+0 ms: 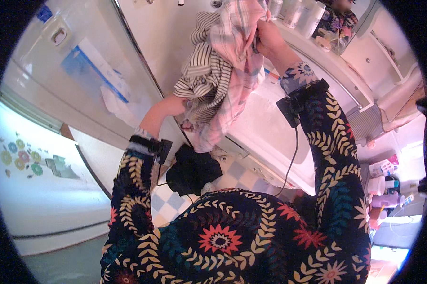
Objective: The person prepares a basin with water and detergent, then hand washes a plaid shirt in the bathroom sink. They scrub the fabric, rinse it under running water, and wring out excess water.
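A bundle of cloth hangs between my hands at the top middle. Part of it is a pink-and-grey plaid cloth (234,46), and a black-and-white striped cloth (203,67) is bunched against it on the left. My right hand (270,39) grips the plaid cloth near its upper right edge. Lower down, my left hand (174,105) holds the striped cloth from the left, its fingers mostly hidden in the folds. Behind and right of the bundle is a white washbasin (277,131). The lower end of the plaid cloth hangs over the basin's front edge.
Several bottles (292,14) stand on a white shelf at the upper right. A blue-and-white packet (96,74) lies on the white surface at left. Something black (194,170) is below the bundle, over the checkered floor (167,204). More containers (376,184) stand at right.
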{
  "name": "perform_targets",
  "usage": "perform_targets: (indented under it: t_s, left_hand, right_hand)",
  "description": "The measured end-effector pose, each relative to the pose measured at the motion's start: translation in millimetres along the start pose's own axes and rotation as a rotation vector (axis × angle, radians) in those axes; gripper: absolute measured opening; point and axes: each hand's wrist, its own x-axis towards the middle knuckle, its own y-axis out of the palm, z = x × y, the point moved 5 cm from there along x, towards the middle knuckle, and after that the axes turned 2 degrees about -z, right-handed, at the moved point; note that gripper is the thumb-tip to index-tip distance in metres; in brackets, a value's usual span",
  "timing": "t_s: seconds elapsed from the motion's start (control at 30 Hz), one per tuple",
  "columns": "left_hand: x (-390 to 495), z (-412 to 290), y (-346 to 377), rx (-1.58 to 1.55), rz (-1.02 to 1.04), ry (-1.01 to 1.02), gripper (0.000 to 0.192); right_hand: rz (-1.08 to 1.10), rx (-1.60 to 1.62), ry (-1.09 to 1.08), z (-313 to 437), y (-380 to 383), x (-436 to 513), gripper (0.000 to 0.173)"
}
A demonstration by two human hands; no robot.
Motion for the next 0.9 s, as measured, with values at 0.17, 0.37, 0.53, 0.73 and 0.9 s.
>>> perform_targets:
  t_s: [0.17, 0.37, 0.53, 0.73, 0.9]
  left_hand:
    - [10.5, -26.7, -54.0, -0.823, -0.613, 0.484, 0.072]
    - [17.1, -56.3, -39.4, -0.433, -0.657, 0.457, 0.050]
    - [17.2, -36.5, -43.4, -2.056, -0.432, 0.033, 0.040]
    - [18.9, -23.5, -66.3, -1.966, -0.549, 0.030, 0.043]
    - [29.7, -7.6, -72.4, -1.256, -0.707, 0.017, 0.051]
  right_hand:
    - [0.144, 0.065, 0.182, -3.7, 19.9, -1.9, 0.032]
    - [0.151, -0.279, 0.041, -19.6, 52.3, -12.8, 0.039]
    - [-0.195, 0.120, 0.049, -40.3, 2.0, -22.2, 0.033]
    - [-0.458, 0.077, 0.047, -70.2, -112.9, -34.8, 0.035]
    - [-0.056, -0.037, -0.754, 65.4, -151.4, -5.3, 0.029]
